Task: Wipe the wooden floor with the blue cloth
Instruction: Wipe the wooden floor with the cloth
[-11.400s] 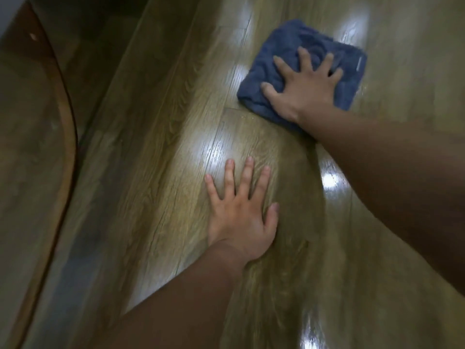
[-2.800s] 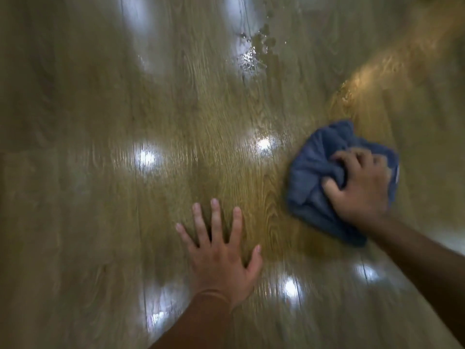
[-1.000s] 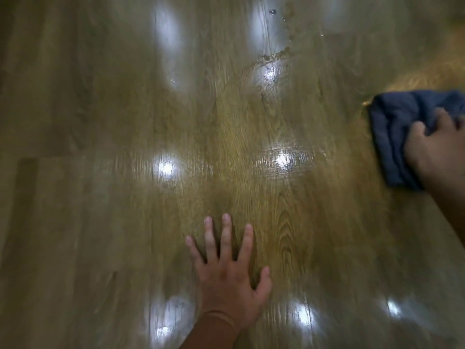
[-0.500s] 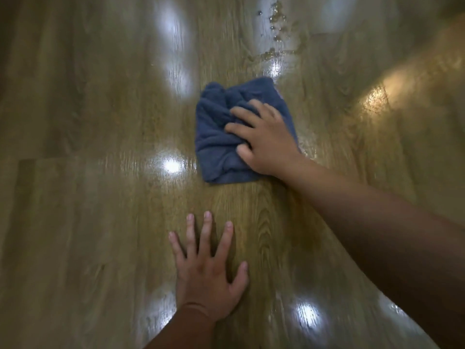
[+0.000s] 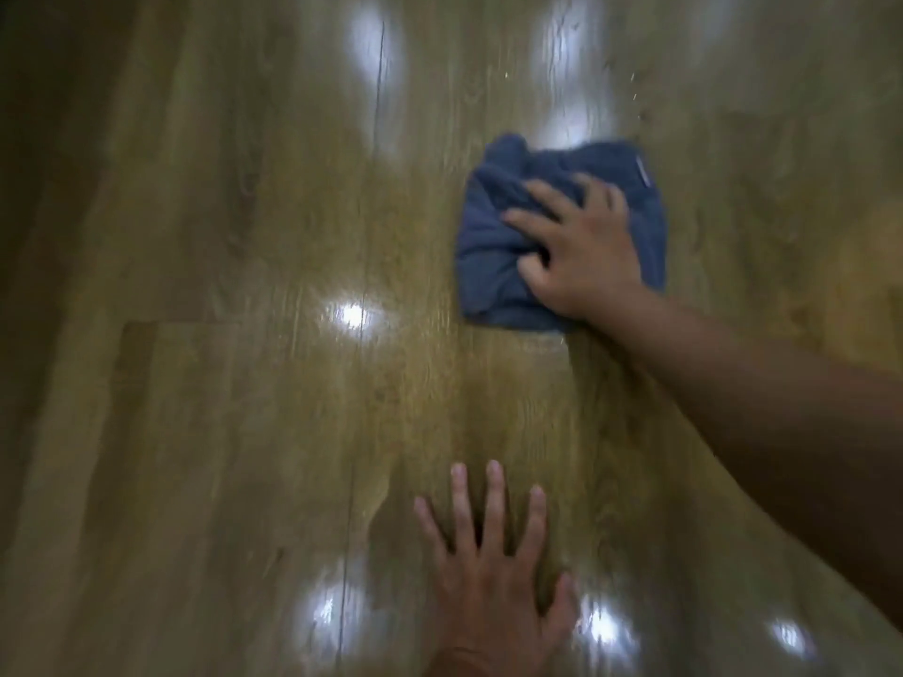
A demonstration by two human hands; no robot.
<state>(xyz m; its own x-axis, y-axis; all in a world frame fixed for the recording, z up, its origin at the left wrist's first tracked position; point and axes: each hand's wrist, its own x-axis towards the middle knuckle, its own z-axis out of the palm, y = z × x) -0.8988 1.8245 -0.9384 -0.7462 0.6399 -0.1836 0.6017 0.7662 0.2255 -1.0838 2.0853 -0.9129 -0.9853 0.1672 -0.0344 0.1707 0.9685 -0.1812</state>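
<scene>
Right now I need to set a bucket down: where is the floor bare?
The whole left stretch of the wooden floor is bare, left of the blue cloth and the left hand. A bare band also lies between cloth and left hand. Crowded: upper right, where the right hand grips the cloth.

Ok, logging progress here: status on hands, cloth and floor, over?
Right hand grips bunched blue cloth on wooden floor. Left hand flat on floor, fingers spread. Few pale specks beyond cloth.

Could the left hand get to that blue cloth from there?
Probably yes: only bare wooden floor lies between the left hand and the blue cloth, though the right hand grips it.
</scene>
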